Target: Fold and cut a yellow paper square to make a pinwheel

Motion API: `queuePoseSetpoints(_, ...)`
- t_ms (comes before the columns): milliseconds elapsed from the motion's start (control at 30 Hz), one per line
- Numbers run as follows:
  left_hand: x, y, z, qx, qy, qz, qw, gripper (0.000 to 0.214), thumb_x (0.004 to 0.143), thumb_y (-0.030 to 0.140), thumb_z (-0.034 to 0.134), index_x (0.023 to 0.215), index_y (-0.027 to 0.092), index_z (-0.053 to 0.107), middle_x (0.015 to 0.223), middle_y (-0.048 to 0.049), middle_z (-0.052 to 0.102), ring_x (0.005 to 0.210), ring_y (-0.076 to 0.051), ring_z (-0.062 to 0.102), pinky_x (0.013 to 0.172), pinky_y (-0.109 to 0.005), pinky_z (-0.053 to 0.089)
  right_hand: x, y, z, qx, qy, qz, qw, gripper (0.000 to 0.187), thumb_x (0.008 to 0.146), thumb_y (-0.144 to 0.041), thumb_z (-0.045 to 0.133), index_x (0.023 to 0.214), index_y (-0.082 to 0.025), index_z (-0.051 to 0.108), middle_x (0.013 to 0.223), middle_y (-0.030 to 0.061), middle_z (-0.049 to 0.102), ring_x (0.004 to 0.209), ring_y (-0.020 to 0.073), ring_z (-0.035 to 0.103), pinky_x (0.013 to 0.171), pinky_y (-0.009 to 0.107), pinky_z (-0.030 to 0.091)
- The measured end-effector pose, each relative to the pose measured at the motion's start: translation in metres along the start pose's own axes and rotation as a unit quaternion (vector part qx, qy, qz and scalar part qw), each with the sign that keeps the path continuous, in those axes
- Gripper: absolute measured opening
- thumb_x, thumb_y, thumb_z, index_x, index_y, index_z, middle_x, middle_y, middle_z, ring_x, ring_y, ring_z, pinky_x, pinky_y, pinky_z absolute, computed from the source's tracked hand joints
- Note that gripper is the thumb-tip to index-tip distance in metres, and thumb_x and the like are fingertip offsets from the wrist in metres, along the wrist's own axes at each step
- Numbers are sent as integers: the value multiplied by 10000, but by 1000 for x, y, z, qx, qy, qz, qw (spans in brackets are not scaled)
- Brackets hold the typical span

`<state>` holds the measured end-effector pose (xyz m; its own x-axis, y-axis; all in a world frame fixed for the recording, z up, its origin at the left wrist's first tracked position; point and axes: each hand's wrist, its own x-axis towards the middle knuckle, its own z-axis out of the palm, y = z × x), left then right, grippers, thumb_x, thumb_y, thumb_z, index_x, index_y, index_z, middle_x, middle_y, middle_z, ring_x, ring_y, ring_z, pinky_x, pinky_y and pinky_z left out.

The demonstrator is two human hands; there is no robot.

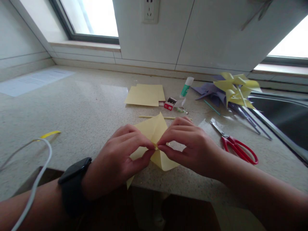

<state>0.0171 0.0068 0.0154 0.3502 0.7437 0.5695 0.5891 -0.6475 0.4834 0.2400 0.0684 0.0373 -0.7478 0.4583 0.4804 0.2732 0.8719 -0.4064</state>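
Note:
A pale yellow paper pinwheel piece lies near the front edge of the speckled countertop. My left hand, with a black watch on its wrist, pinches the paper's middle from the left. My right hand pinches the same middle from the right, fingertips meeting those of the left. Folded flaps stick out above and below the fingers. A thin wooden stick lies just behind the paper.
Yellow paper sheets, a small red box and a glue stick lie behind. Red scissors lie at the right. Finished yellow and purple pinwheels rest by a dark sink. A white cable crosses my left forearm.

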Motion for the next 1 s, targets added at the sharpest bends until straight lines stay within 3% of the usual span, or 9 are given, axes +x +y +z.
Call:
queuePoseSetpoints(433, -1, 2, -1, 8, 2, -7, 1000, 68, 901, 179, 698, 947, 215, 665, 856, 1, 691, 860, -170, 602, 779, -314, 487, 2, -5, 0, 16, -1, -5, 1000, 43, 893, -228, 708, 872, -205, 678, 799, -6, 704, 802, 165, 592, 831, 363, 400)
queuePoseSetpoints(633, -1, 2, -1, 23, 10, -20, 999, 219, 875, 211, 722, 1073, 195, 631, 985, -27, 707, 928, -185, 621, 826, -335, 501, 2, -5, 2, 15, 10, -12, 1000, 46, 886, -195, 700, 859, -204, 665, 790, -4, 714, 786, 166, 597, 824, 367, 420)
queuePoseSetpoints(800, 0, 0, -1, 6, -6, 6, 1000, 89, 892, 176, 706, 959, 211, 659, 868, -6, 708, 867, -182, 606, 797, -337, 491, 2, -4, 3, 15, 6, -11, 1000, 44, 892, -195, 692, 863, -212, 665, 789, -2, 714, 785, 171, 597, 812, 365, 435)
queuePoseSetpoints(1000, 0, 1, -1, 1, -14, 25, 1000, 93, 891, 147, 699, 955, 199, 656, 877, -15, 716, 864, -182, 597, 791, -338, 490, 1, -4, 0, 49, -8, -20, 999, 29, 910, -201, 675, 891, -187, 658, 802, 2, 706, 761, 144, 601, 773, 320, 469)
